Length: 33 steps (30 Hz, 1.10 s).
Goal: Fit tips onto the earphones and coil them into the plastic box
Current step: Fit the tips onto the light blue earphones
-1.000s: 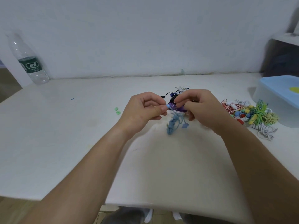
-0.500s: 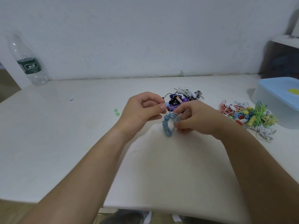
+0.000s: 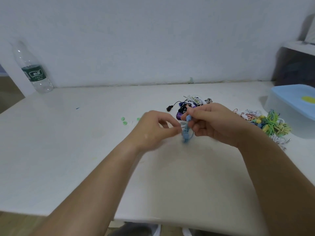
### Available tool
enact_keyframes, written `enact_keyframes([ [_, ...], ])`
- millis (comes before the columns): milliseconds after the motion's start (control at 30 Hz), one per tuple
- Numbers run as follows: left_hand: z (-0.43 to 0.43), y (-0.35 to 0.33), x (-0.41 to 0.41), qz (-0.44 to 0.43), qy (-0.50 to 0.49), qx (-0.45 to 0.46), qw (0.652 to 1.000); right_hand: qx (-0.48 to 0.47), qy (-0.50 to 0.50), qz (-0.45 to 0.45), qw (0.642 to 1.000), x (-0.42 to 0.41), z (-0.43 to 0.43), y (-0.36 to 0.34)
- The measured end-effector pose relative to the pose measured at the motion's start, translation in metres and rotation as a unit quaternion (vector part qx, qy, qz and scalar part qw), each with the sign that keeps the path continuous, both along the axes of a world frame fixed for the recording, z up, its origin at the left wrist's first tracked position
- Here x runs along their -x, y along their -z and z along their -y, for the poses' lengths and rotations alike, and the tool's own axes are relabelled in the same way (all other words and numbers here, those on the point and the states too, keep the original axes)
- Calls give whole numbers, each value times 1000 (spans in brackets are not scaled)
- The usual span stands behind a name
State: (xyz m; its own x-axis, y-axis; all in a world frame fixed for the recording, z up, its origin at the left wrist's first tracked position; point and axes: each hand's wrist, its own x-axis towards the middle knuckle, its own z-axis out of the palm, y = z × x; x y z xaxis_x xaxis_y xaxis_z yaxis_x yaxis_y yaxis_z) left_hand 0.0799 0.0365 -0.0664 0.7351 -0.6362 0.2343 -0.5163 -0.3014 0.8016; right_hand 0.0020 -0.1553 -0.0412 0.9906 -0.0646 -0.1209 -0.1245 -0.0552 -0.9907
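In the upper left of the frame you have a clear plastic water bottle (image 3: 33, 68) with a green label. It stands upright at the back corner of the white table (image 3: 68, 150), close to the white wall (image 3: 153, 40). A small blue speck (image 3: 77, 108) lies on the table left of centre. At the upper right edge a dark unit (image 3: 294, 67) with a pale top stands beside the table. Wooden floor (image 3: 17, 223) shows in the lower left corner.
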Motion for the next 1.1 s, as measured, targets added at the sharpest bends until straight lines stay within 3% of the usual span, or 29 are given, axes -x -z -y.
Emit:
enact_keyframes([
  [133, -22, -7, -31, 11, -184, 141, 973, -38, 29, 5, 999, -5, -4, 1],
  [233, -38, -4, -47, 33, -248, 72, 966, 21, 75, 35, 996, -10, -11, 4],
  [367, -37, 2, -45, 30, -213, -40, 976, 148, 129, 63, 979, -17, -16, 9],
  [567, -21, -1, -35, 47, -171, -183, 967, 151, 148, 76, 974, -19, -18, 10],
  [733, -12, 0, -32, 72, -177, -174, 966, 141, 147, 68, 977, -21, -17, 10],
  [933, 1, 2, -26, 125, -163, -232, 951, 141, 141, 70, 977, -21, -16, 11],
  [1100, 0, 6, -27, 111, -168, -185, 962, 140, 143, 73, 977, -22, -15, 12],
])
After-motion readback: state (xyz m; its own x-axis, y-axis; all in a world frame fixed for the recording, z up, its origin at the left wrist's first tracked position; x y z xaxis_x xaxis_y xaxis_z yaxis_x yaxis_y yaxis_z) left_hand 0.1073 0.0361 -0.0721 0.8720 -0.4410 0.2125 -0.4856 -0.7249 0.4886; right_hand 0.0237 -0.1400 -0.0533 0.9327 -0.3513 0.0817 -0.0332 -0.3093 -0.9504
